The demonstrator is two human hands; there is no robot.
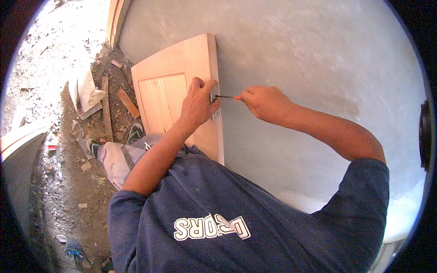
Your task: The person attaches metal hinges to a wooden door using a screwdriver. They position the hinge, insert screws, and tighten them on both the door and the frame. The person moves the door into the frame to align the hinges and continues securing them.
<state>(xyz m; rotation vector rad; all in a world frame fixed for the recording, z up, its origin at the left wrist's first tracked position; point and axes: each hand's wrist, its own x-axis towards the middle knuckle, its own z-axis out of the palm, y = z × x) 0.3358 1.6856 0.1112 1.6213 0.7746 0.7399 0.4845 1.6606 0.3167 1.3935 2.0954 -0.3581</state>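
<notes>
A pale wooden door (pixel 173 61) with a recessed panel stands on its edge against the grey wall, in front of me. A small metal plate (pixel 215 113), possibly a lock or hinge plate, sits on its narrow right edge. My left hand (pixel 198 102) is curled at this edge, with thumb and forefinger on the plate, above and below the tool's tip. In my right hand (pixel 266 103) is a screwdriver (pixel 226 97) with an orange-red collar, held level. Its tip meets the plate between my left fingers; any screw there is too small to make out.
Smooth grey wall (pixel 296 50) rises behind and to the right of the door. Dirt ground on the left holds wood scraps (pixel 128 103), a long plank (pixel 106 109) and rubble. A bluish object (pixel 74 249) lies at lower left. My sandalled feet (pixel 135 133) are beside the door.
</notes>
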